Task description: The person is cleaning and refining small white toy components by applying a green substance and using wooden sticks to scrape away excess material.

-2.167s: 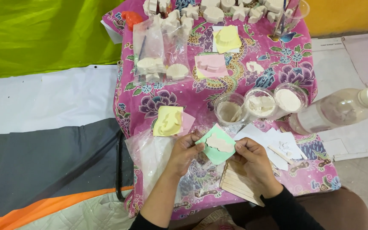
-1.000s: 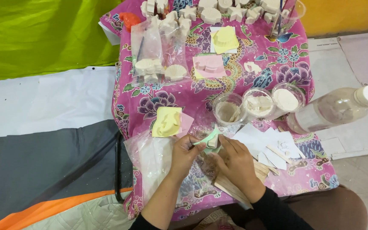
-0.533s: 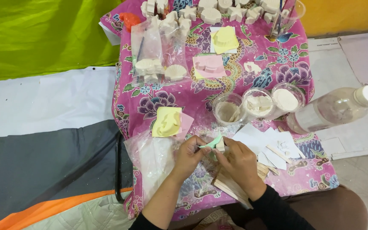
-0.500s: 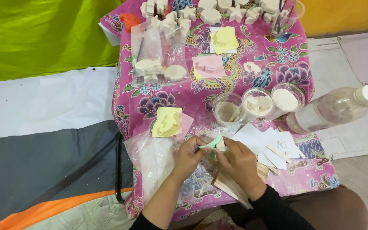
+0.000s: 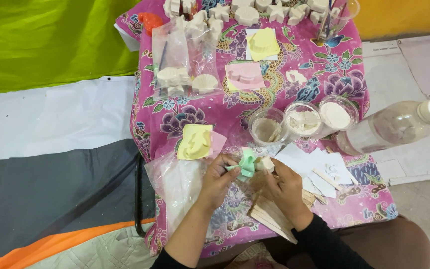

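My left hand [image 5: 218, 178] pinches a soft light-green mould [image 5: 245, 164], bent and folded over between the fingers. My right hand [image 5: 284, 185] grips a small white plaster cast [image 5: 266, 163] right at the mould's right edge. Both hands hover over the front middle of a table with a pink flowered cloth [image 5: 195, 107]. A yellow mould [image 5: 195, 142] lies on the cloth just left of the hands.
Three clear cups [image 5: 302, 119] with white powder or paste stand behind the hands. A clear plastic bottle [image 5: 396, 127] lies at the right. White paper pieces [image 5: 314, 162], wooden sticks [image 5: 269, 214], a plastic bag [image 5: 177, 182], bagged casts [image 5: 185, 65] and several white casts [image 5: 247, 12] lie around.
The green mould was flat in both hands. It is now bent over in my left hand, and the white cast has come out into my right hand.
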